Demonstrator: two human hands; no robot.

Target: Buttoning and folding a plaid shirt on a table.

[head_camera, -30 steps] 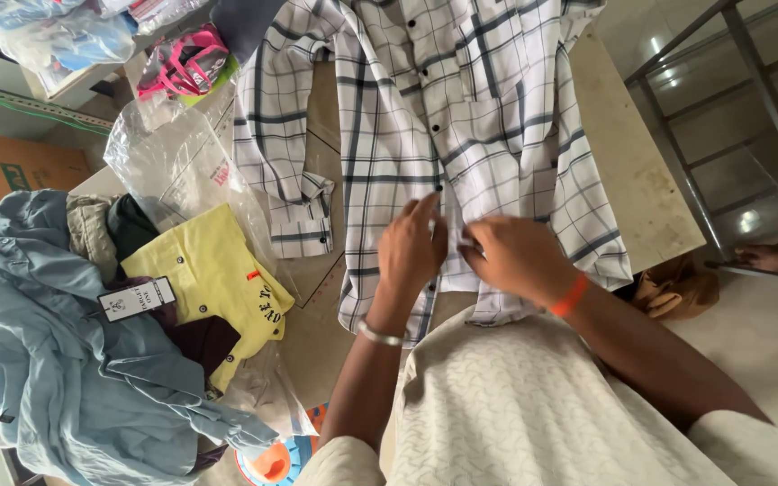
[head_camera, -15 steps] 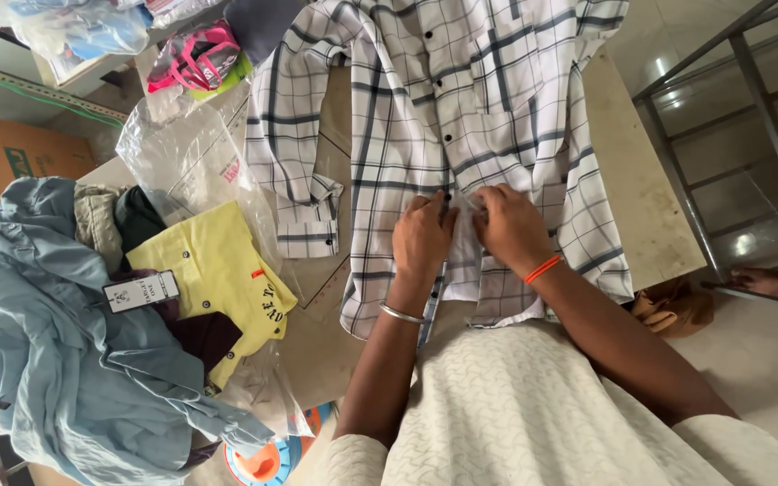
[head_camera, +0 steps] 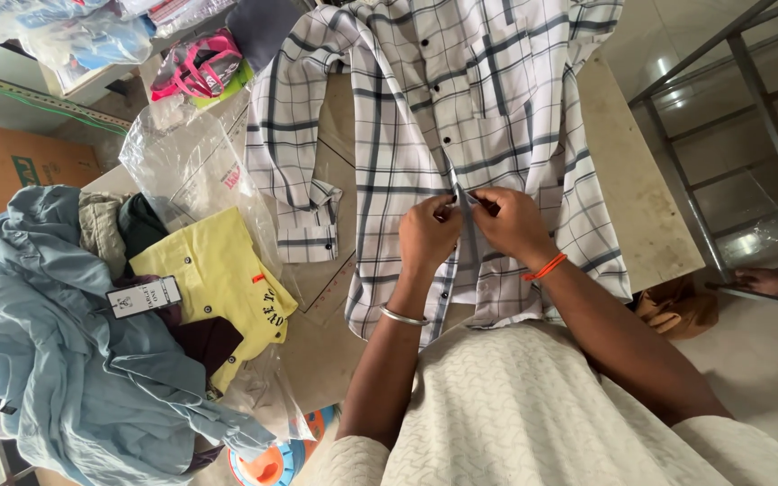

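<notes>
A white shirt with a dark check (head_camera: 425,99) lies spread front-up on the table (head_camera: 628,180), one sleeve folded out to the left. My left hand (head_camera: 427,234) and my right hand (head_camera: 511,223) meet at the shirt's button placket, low on the front. Each hand pinches one edge of the placket between thumb and fingers, fingertips almost touching. A metal bangle sits on my left wrist and an orange band on my right.
A yellow shirt with a hang tag (head_camera: 213,279) lies left of the check shirt, partly under a clear plastic bag (head_camera: 182,166). A heap of blue-grey cloth (head_camera: 56,342) fills the near left. A pink item (head_camera: 195,67) rests at the back left. A metal frame (head_camera: 722,135) stands to the right.
My hands moved a little up the placket and went from pressing flat on the shirt to pinching its edges. The view drifted slightly.
</notes>
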